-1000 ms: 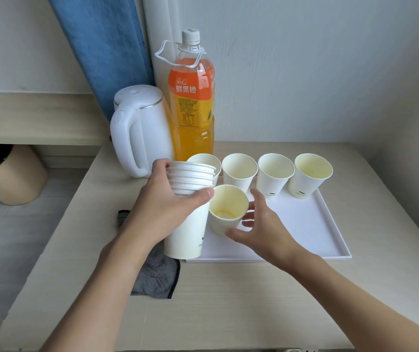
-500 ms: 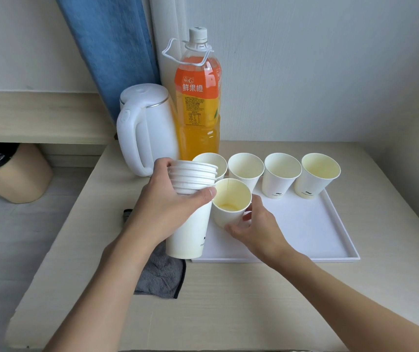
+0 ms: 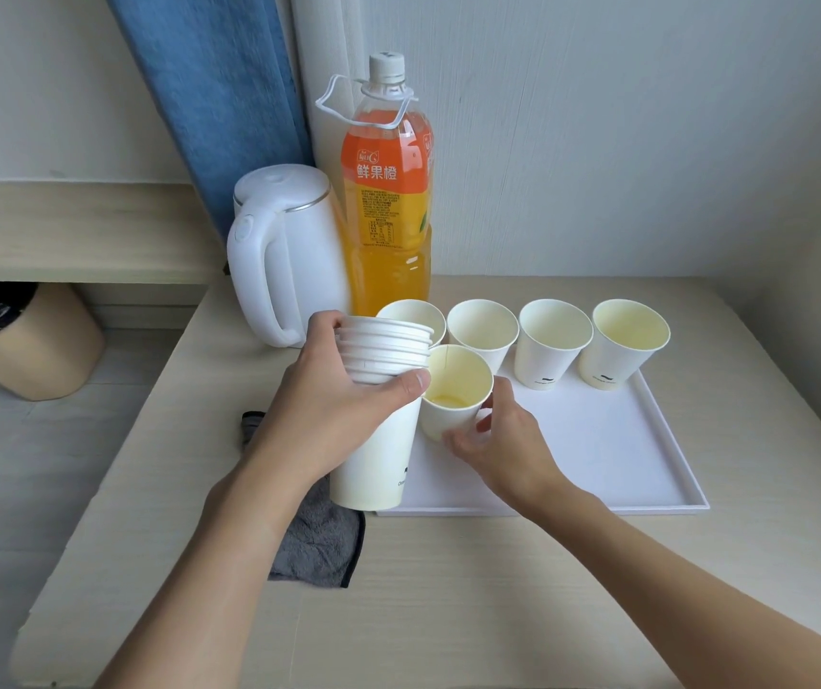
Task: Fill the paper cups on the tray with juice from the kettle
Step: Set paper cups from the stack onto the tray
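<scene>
Right hand (image 3: 503, 452) now grips front cup (image 3: 443, 420) (left hand (image 3: 328, 415) holds stack (image 3: 376, 472)).

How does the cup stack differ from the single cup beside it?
The stack is several nested cups, gripped by the left hand; the single cup is shorter, held by the right hand. The single cup shows a little juice; the stack's inside is hidden. Both are white paper.
</scene>
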{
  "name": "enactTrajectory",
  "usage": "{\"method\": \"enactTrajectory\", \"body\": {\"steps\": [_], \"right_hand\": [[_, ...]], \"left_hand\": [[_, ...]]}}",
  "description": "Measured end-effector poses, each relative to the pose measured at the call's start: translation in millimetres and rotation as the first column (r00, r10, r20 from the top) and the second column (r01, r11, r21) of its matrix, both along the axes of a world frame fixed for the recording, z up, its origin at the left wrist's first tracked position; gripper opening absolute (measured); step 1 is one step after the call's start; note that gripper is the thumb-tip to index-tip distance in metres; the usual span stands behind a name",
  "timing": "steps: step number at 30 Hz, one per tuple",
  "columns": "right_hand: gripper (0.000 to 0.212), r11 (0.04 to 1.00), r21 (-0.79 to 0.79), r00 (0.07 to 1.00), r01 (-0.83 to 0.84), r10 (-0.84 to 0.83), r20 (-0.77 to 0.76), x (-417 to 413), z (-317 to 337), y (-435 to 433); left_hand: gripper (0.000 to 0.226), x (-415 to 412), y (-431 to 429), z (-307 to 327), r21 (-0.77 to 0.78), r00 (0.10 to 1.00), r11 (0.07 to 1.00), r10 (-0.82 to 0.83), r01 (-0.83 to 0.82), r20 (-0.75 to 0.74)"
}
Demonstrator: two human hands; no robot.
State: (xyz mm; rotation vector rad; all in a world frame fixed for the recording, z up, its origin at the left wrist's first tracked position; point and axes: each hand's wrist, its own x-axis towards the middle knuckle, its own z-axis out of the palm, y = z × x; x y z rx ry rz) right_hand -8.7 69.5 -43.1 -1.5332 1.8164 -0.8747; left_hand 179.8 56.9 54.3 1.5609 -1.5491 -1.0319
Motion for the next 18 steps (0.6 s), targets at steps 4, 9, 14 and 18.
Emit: {"method": "enactTrajectory", "body": {"steps": [4, 9, 14, 18], "right_hand": [[0.048, 1.000, 0.015, 1.000, -0.008, 0.009, -0.004, -1, 1, 0], [0.047, 1.000, 0.026, 1.000, -0.009, 0.008, 0.007, -1, 2, 0], [0.062, 0.995, 0.093, 1.000, 0.023, -0.022, -0.017, -4, 5, 6], [0.037, 0.974, -0.088, 0.970, 0.208, -0.194, 0.146, -7, 38, 16]], "left_hand": [[0.068, -1, 0, 0, 0.000, 1.000, 1.000, -0.005, 0.005, 0.001], [0.066, -2, 0, 0, 0.001, 1.000, 1.000, -0.016, 0.016, 0.004], [0.068, -4, 1, 1, -0.020, 0.999, 0.999, -0.038, 0.038, -0.004], [0.088, -9, 3, 2, -0.036, 0.992, 0.991, -0.126, 0.126, -0.004]]}}
